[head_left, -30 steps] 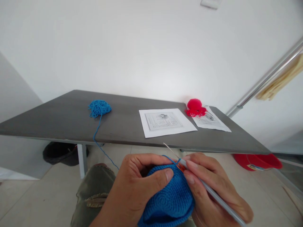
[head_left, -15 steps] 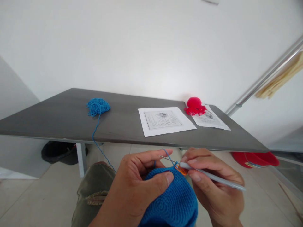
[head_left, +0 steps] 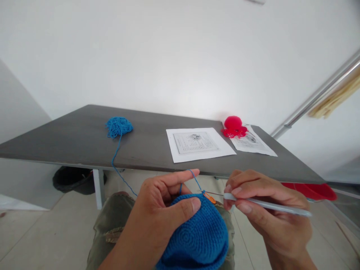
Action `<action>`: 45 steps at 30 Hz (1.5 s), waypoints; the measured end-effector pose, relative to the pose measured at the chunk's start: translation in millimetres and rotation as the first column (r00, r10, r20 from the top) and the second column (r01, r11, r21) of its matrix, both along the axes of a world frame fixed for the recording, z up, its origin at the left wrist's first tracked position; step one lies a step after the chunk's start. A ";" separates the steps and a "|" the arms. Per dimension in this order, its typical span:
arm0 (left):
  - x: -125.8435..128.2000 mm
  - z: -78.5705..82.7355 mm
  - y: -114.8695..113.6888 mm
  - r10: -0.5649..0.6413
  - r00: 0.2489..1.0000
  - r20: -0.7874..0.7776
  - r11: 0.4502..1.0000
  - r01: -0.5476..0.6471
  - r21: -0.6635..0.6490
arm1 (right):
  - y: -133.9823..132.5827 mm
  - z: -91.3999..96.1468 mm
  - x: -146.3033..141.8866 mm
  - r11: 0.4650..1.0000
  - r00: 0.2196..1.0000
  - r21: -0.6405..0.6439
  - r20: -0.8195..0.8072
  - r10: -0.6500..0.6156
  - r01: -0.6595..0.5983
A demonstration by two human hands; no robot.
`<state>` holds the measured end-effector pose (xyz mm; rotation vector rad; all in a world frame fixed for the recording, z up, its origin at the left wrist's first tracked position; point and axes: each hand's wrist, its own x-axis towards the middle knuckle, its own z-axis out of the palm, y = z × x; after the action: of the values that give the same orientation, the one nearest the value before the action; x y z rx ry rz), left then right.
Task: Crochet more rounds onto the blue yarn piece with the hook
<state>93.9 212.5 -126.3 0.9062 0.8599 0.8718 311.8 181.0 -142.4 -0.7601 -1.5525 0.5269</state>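
Note:
My left hand (head_left: 165,210) pinches the upper edge of a round blue crochet piece (head_left: 197,232), thumb on its front. Blue working yarn loops over the outstretched left index finger and runs down to the edge. In my right hand (head_left: 270,210) is a crochet hook (head_left: 275,207) with a pale handle, held like a pen. Its thin metal tip reaches left to the stitch at the piece's edge. An orange stitch marker (head_left: 209,197) hangs in the fabric just below the hook. The yarn leads back to a loose blue yarn bundle (head_left: 118,126) on the dark table (head_left: 146,150).
A printed sheet (head_left: 201,144) lies mid-table. To its right, a red crocheted piece (head_left: 234,126) with a rounded top sits partly on a second sheet (head_left: 257,142). Under the table are a black tub (head_left: 73,180) and a red basin (head_left: 315,190). My knees are below the work.
My right hand has drawn the hook to the right, so its tip sits at the edge stitch and the hand is farther from the marker. My left index finger has lifted slightly.

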 end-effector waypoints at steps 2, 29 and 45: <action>-1.8 -4.6 1.9 -0.029 0.999 0.032 1.000 0.029 0.000 | 0.2 2.2 -0.8 1.000 1.000 0.005 0.004 0.000 0.000; -1.6 6.9 -12.8 0.072 0.973 -0.219 0.983 -0.031 0.183 | -12.0 27.9 8.3 0.996 0.955 0.079 0.293 -0.053 0.031; 7.5 -5.0 -17.2 0.432 0.875 -0.220 0.760 -0.222 0.611 | -18.2 28.1 -7.2 0.971 0.938 0.180 0.282 -0.204 0.157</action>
<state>101.4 195.2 -131.3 1.4991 1.1154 1.3513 304.6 162.8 -114.3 -0.8818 -1.7568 0.1553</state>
